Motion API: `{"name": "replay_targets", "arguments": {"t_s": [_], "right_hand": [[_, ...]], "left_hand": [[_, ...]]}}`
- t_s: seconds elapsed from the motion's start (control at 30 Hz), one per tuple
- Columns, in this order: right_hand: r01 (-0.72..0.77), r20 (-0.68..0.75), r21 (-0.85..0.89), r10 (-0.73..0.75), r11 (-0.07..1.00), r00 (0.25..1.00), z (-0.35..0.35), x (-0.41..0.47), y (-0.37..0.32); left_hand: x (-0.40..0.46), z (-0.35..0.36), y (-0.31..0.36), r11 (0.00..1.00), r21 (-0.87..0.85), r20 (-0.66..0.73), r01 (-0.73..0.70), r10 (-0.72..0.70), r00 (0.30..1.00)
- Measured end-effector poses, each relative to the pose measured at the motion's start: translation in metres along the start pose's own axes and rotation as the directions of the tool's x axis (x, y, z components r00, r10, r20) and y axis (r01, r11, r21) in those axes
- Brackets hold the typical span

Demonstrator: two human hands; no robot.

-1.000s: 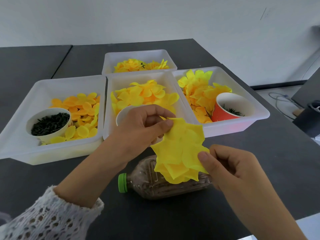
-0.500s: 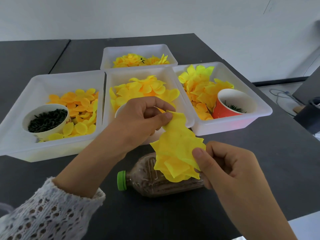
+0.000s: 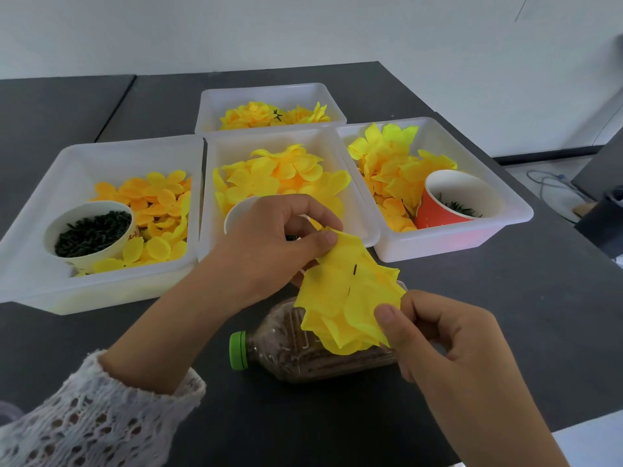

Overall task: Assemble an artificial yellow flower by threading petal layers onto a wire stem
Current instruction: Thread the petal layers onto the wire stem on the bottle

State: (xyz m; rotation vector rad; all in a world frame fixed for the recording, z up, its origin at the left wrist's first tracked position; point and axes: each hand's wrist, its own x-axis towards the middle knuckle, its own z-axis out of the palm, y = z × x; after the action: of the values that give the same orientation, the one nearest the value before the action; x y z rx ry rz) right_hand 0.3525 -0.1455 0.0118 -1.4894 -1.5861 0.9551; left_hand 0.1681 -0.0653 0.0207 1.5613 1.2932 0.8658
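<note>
Petal stack [image 3: 347, 298] is held up between both hands over the bottle [image 3: 303, 348]. Left hand [image 3: 269, 244] pinches its top corner, right hand [image 3: 435, 335] pinches the lower right edge. I see a dark wire tip [image 3: 354, 269] poking through near the centre, nearer my left fingers, its axis roughly upright. I'd guess next is sliding the layers along it. Dark table [image 3: 505, 315], four white trays [image 3: 101, 291] behind, grey wall

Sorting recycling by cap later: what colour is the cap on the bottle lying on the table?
Green; the cap shows clearly in the head view.
</note>
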Motion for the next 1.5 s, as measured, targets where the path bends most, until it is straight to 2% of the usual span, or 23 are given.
{"name": "replay_targets", "arguments": {"t_s": [0.2, 0.47, 0.93, 1.23, 1.5], "right_hand": [[-0.031, 0.011, -0.019, 0.031, 0.999, 0.999, 0.005, -0.005, 0.007], [-0.051, -0.015, -0.146, 0.049, 0.988, 0.999, 0.012, -0.005, 0.017], [-0.145, 0.006, -0.214, 0.150, 0.966, 0.989, 0.015, -0.001, 0.020], [-0.142, -0.026, -0.227, 0.140, 0.964, 0.990, 0.020, 0.001, 0.030], [-0.127, -0.030, -0.199, 0.124, 0.972, 0.992, 0.023, 0.005, 0.039]], "left_hand": [[-0.001, 0.005, -0.006, 0.980, 0.183, -0.043, -0.083, 0.092, 0.995], [0.000, 0.015, -0.015, 0.916, 0.393, -0.092, -0.081, 0.127, 0.988], [-0.003, 0.027, -0.020, 0.864, 0.492, -0.101, -0.108, 0.180, 0.979], [-0.008, 0.036, -0.018, 0.812, 0.571, -0.113, -0.117, 0.219, 0.969], [-0.013, 0.039, -0.011, 0.724, 0.641, -0.035, -0.255, 0.359, 0.933]]}}
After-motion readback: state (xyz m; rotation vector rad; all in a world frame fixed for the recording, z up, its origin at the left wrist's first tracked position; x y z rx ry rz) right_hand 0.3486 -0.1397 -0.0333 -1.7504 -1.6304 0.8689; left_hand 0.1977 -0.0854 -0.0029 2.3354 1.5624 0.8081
